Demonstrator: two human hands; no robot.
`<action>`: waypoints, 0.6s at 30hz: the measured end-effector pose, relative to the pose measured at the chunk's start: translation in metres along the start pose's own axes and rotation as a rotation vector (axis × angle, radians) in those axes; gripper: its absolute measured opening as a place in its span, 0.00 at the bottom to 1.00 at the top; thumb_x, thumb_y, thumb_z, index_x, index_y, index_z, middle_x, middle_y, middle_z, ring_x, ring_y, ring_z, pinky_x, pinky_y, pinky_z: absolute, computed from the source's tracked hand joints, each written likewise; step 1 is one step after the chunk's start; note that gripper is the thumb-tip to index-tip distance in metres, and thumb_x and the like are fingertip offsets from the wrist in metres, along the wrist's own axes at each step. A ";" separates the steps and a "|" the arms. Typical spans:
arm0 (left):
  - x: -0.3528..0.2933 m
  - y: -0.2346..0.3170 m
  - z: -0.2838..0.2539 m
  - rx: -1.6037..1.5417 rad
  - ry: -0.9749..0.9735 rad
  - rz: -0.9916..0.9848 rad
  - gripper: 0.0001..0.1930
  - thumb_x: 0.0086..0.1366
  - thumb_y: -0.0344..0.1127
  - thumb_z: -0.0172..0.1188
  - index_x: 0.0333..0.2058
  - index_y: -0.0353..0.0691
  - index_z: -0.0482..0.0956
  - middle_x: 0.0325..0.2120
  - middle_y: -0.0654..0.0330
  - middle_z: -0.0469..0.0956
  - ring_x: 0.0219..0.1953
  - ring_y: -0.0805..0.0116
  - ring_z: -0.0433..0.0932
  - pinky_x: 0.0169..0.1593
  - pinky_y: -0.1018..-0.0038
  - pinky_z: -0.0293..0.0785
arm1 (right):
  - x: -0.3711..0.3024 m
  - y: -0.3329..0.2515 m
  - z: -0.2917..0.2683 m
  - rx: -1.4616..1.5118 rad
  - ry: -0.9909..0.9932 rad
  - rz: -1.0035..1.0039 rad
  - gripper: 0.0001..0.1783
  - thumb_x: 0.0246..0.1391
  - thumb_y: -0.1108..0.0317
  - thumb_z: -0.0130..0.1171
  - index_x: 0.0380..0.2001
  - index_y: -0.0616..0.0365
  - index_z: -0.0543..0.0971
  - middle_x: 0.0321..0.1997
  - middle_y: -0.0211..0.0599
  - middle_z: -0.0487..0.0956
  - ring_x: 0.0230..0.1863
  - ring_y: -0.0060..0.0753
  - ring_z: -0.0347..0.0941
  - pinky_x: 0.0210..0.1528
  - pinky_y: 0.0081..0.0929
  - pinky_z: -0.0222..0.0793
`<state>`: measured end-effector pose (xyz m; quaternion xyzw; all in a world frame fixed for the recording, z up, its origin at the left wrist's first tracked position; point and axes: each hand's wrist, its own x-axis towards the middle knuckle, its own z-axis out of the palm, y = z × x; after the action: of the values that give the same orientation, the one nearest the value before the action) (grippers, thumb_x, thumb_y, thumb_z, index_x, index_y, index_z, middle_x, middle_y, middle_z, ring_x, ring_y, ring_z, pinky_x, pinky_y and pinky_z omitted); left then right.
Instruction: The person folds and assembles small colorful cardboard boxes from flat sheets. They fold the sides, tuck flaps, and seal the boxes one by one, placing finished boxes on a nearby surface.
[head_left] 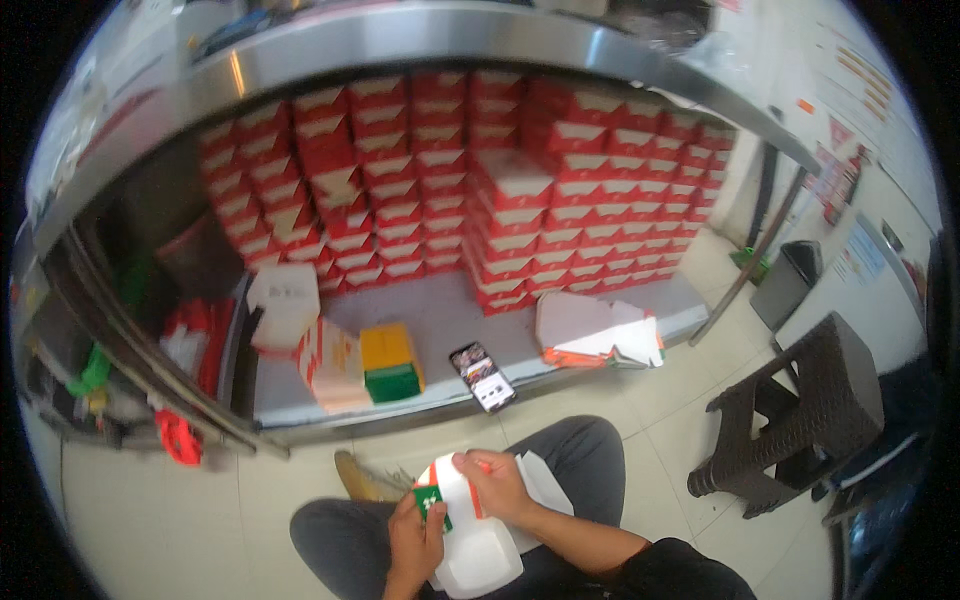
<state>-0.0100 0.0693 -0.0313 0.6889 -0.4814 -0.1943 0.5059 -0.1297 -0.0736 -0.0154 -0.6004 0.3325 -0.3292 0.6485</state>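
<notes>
I hold a flat white cardboard box blank with red and green print over my lap. My left hand grips its left edge by the green patch. My right hand pinches a flap at its upper end. Both hands are closed on the card. In front of me, on the low metal shelf, lie a stack of unfolded blanks at the right and a few folded boxes at the left.
Red and white folded boxes are stacked in rows at the back of the shelf. A phone with a lit screen lies at the shelf's front edge beside a yellow and green box. A dark plastic stool stands at the right on the tiled floor.
</notes>
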 end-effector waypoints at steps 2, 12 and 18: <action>-0.001 0.003 0.003 -0.123 -0.028 -0.047 0.14 0.77 0.40 0.59 0.40 0.32 0.81 0.36 0.48 0.82 0.36 0.56 0.83 0.41 0.64 0.77 | -0.002 0.005 -0.001 -0.004 0.045 0.006 0.22 0.72 0.60 0.61 0.22 0.60 0.82 0.21 0.22 0.78 0.24 0.11 0.68 0.26 0.23 0.65; -0.009 -0.011 -0.001 -0.281 -0.150 -0.333 0.17 0.82 0.42 0.53 0.51 0.33 0.81 0.42 0.48 0.83 0.45 0.63 0.82 0.51 0.68 0.77 | 0.017 0.018 0.003 0.123 -0.012 0.249 0.27 0.75 0.50 0.57 0.26 0.59 0.81 0.25 0.22 0.78 0.26 0.12 0.68 0.30 0.21 0.66; -0.002 -0.015 0.002 -0.396 -0.186 -0.437 0.17 0.82 0.42 0.54 0.51 0.31 0.82 0.45 0.51 0.84 0.43 0.64 0.82 0.50 0.70 0.76 | 0.018 0.016 -0.004 -0.048 0.077 0.076 0.28 0.75 0.49 0.58 0.29 0.64 0.85 0.27 0.25 0.83 0.30 0.13 0.71 0.35 0.18 0.68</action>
<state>-0.0055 0.0703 -0.0460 0.6435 -0.3190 -0.4504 0.5304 -0.1223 -0.0893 -0.0323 -0.5896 0.3876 -0.3189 0.6329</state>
